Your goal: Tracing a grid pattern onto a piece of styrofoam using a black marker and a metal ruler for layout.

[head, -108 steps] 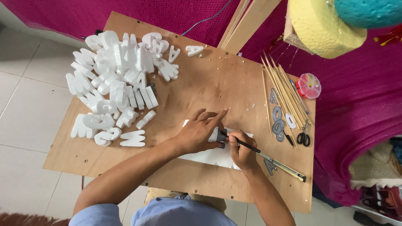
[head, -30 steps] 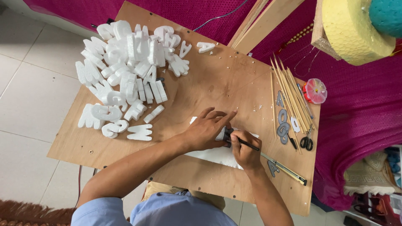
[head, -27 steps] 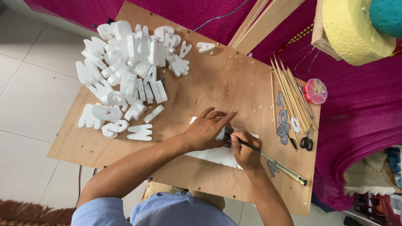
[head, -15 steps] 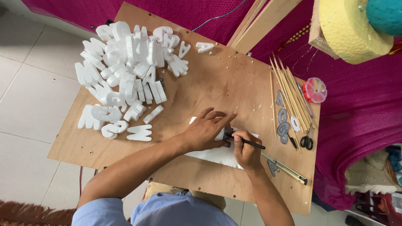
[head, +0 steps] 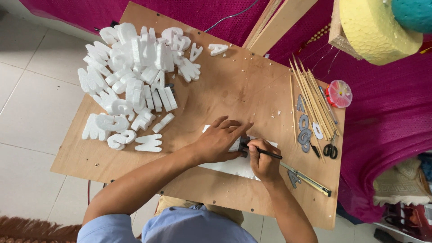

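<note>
While the left hand point(head: 219, 143) lies flat with fingers spread, pressing the white foam sheet point(head: 234, 165) to the plywood counter point(head: 234, 90), the right hand point(head: 263, 158) has its fingers clenched on a black pen point(head: 263, 152), tip at the sheet just beside the left fingertips. A pile of white foam letters point(head: 130, 81) sits well apart at the counter's far left; wooden sticks point(head: 310, 101) and scissors point(head: 331, 149) lie to the right.

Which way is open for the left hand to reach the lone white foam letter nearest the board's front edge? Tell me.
Probably yes: the left hand rests on the white foam sheet, and only bare plywood board separates it from the foam letter.
</note>
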